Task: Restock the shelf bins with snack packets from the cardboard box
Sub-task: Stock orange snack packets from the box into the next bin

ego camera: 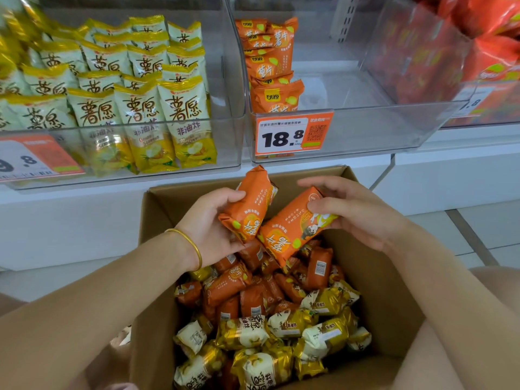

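Packet [251, 205] fills left hand [208, 223]; right hand [360, 215] apparently pinches second packet [289, 232]

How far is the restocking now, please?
Done: the left bin looks full of yellow packets. In hand: left hand grips one orange packet, right hand another, over the cardboard box. Left: the middle bin is mostly bare; many packets remain in the box.

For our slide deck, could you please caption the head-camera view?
Left hand and right hand each hold an orange packet above the cardboard box, below the part-filled bin.
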The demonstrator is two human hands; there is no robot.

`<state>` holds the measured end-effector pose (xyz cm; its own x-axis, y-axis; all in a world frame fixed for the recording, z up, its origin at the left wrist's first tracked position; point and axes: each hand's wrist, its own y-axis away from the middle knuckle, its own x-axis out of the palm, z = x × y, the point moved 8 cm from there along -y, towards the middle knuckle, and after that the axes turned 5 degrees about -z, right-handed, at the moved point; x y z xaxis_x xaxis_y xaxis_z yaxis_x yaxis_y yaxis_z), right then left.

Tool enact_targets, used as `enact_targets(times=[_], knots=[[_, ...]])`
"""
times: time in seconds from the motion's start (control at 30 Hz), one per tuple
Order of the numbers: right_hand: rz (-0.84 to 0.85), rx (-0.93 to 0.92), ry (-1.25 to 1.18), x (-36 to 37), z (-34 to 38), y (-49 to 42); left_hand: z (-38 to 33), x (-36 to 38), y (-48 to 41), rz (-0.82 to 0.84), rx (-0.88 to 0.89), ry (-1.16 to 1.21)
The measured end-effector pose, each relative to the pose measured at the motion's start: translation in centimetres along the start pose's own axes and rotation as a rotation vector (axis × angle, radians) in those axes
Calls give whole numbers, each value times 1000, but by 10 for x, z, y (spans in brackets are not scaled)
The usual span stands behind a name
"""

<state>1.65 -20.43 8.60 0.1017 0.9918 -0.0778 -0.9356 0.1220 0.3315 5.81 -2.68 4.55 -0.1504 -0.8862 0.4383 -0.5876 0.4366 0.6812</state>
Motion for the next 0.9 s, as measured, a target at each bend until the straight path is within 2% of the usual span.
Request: enact_targets(times=[0.3,0.47,0.53,0.63,0.73,0.8,0.9], knots=[[-75,-29,26,4,-1,-3,-3,-1,-2,-2,-6,-174],[-75,-52,67,8,-1,-3,-5,5,2,96,-30,-226],[-86,-70,86,5,2,-3,-5,4,2,80,-36,-230],[-120,-107,-76,-4,12,-1,-9,-5,-2,-30,15,-218],[-66,-120,-282,-8,16,0,-13,-7,-2,-82,84,-356],[-53,-122,-322,-5,12,0,-14,-3,0,-85,115,-430],[-96,-215,-103,-3,13,1,-11,2,4,-85,118,-457]])
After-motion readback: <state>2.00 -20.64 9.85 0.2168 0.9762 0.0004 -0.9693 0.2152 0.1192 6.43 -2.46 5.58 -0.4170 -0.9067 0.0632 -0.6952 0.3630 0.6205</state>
